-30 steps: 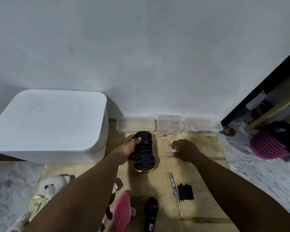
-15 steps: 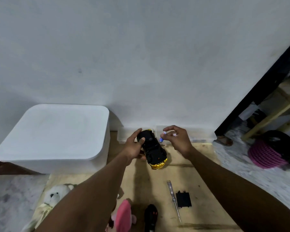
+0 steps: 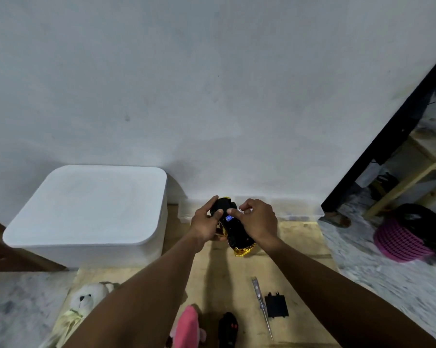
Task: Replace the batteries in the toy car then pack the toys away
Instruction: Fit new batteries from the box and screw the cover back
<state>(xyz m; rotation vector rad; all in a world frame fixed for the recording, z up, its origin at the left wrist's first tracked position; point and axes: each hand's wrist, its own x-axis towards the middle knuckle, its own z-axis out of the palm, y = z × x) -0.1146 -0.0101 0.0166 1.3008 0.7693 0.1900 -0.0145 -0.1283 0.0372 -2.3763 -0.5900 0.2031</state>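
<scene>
Wallside, left hand (image 3: pixel 204 224) grips car (image 3: pixel 237 238); right hand (image 3: pixel 259 222), battery (image 3: pixel 229 218).

There is one toy car (image 3: pixel 238 238), one battery (image 3: pixel 228 218), one screwdriver (image 3: pixel 261 304), one battery cover (image 3: pixel 276 305), one remote (image 3: pixel 228 329), one bin (image 3: pixel 86 209), and two plush toys: a bear (image 3: pixel 86 300) and a pink one (image 3: pixel 186 327).

The one camera is riding on the person's head, facing forward and tilting down along both forearms (a wide-angle lens, so it is taking in a broad sweep). The pale wall (image 3: pixel 211 84) is filling the upper half, and the wooden board (image 3: pixel 299 247) is lying below. The left hand (image 3: pixel 204 223) and right hand (image 3: pixel 258 222) are meeting at the toy car (image 3: pixel 238 238) at arm's length, near the centre.
</scene>
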